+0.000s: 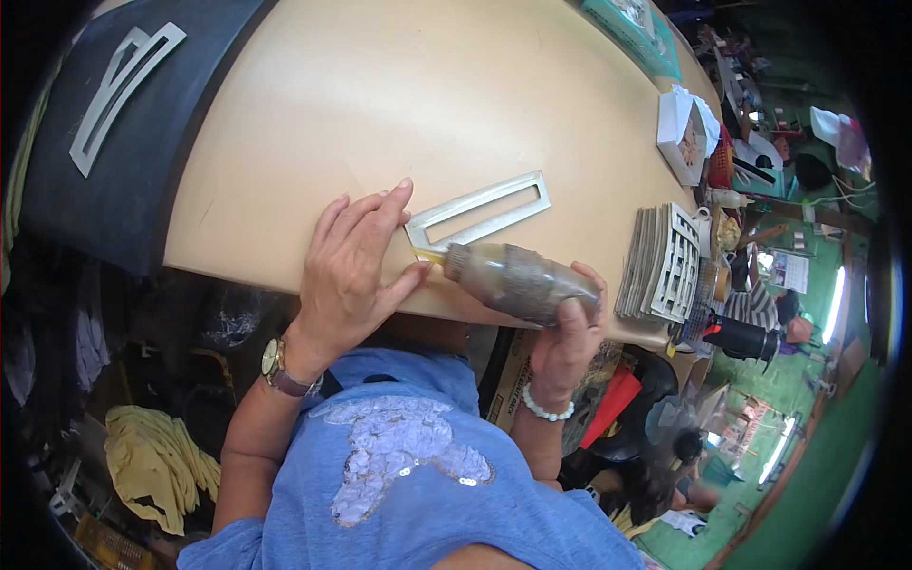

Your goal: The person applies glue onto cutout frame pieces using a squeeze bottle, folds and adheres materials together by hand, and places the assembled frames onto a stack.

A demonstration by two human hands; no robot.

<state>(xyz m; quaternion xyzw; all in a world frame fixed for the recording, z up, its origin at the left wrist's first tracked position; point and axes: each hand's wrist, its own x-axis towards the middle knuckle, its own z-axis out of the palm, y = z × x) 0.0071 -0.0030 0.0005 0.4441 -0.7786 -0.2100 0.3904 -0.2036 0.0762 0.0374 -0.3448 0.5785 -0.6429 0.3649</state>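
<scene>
A squeeze bottle (527, 283) with a murky, dirty-looking body is in my right hand (573, 328), its fingers wrapped round the base. The bottle lies nearly level, its narrow yellowish nozzle pointing left at the near end of a pale slotted strip (484, 211). This flat strip, with a long rectangular opening, lies slanted on the table near its front edge. My left hand (356, 256) rests at the strip's left end, fingers stretched and apart. Its thumb is close to the nozzle tip; whether thumb and finger pinch the strip is unclear.
The tan table (380, 104) has a dark board (123, 123) on its left, with slotted strips (128, 90) on it. At right stand a stack of slotted pieces (657, 264), a white box (682, 142) and a green tray (635, 33). A person (679, 456) is in the background.
</scene>
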